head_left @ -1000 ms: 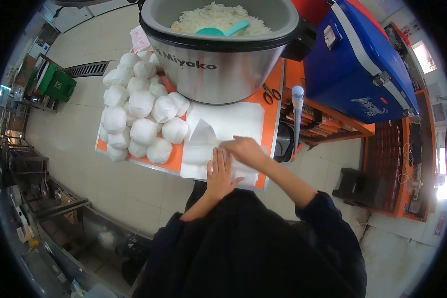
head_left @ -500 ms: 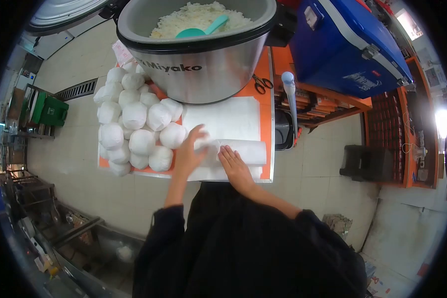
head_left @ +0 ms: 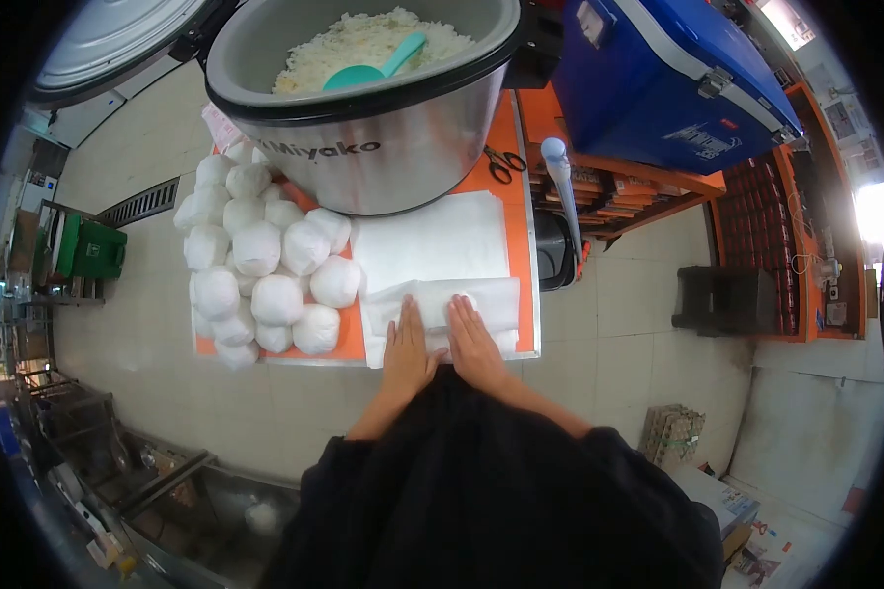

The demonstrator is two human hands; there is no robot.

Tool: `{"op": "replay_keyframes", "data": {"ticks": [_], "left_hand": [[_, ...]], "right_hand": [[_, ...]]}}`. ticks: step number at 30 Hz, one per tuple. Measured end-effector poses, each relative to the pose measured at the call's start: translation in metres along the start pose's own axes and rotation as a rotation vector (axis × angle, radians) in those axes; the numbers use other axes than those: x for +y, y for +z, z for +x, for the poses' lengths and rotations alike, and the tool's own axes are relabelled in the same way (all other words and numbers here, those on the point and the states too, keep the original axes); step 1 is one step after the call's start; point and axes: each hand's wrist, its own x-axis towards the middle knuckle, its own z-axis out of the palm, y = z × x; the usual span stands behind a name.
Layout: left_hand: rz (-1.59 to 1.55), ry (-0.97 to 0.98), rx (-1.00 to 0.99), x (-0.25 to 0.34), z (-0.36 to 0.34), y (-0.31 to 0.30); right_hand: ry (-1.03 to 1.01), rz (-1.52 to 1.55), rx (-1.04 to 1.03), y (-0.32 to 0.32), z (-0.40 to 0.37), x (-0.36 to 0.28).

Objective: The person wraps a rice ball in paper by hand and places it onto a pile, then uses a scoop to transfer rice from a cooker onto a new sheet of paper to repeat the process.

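Note:
My left hand (head_left: 408, 355) and my right hand (head_left: 473, 342) lie side by side on a folded white paper (head_left: 496, 304), fingers stretched out and pointing away from me. The folded paper bulges a little under the fingertips; what is inside is hidden. It rests on a stack of white paper sheets (head_left: 442, 236) on the orange table (head_left: 524, 245). Left of the stack is a pile of round white wrapped bundles (head_left: 277, 299). Behind the paper stands a large cooker (head_left: 393, 162) with white rice (head_left: 373, 44) and a turquoise scoop (head_left: 368, 74) in it.
Black-handled scissors (head_left: 506, 165) lie right of the cooker. A blue cooler box (head_left: 668, 88) stands on an orange shelf at the right. A pale blue handle (head_left: 560, 182) sticks up by the table's right edge. The cooker's lid (head_left: 118, 44) hangs open at upper left.
My left hand has moved down and right, from beside the paper's left end onto it. The paper's left part now lies folded over flat. The view has shifted slightly.

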Motion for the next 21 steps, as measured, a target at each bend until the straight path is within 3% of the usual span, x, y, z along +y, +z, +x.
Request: {"op": "replay_keyframes", "data": {"ticks": [4,6,10,12,13,15,17,19,21], "left_hand": [[0.198,0.010,0.056,-0.009,-0.007,0.005],[0.232,-0.009,0.143,-0.010,-0.001,0.001],[0.352,0.117,0.138,-0.045,0.012,-0.003],[0.179,0.260,-0.032,-0.059,0.026,-0.018],[0.180,0.261,-0.033,-0.057,0.033,-0.021],[-0.084,-0.017,-0.121,-0.050,0.044,-0.030],[-0.119,-0.112,-0.162,-0.041,0.052,-0.038],[-0.151,-0.208,-0.201,-0.038,0.061,-0.039],[-0.120,-0.475,-0.340,-0.033,0.071,-0.034]], "right_hand": [[0.190,0.097,0.135,-0.001,-0.020,0.005],[0.302,-0.049,0.113,-0.003,-0.019,0.009],[0.241,-0.006,0.084,-0.017,-0.012,0.038],[0.137,0.004,-0.067,-0.030,0.002,0.058],[0.194,0.037,-0.056,-0.032,0.009,0.059],[0.277,0.074,-0.106,-0.034,0.022,0.058],[0.360,0.114,-0.155,-0.033,0.031,0.059],[0.647,0.202,-0.229,-0.033,0.040,0.055],[0.736,0.107,-0.164,-0.044,0.048,0.039]]}}
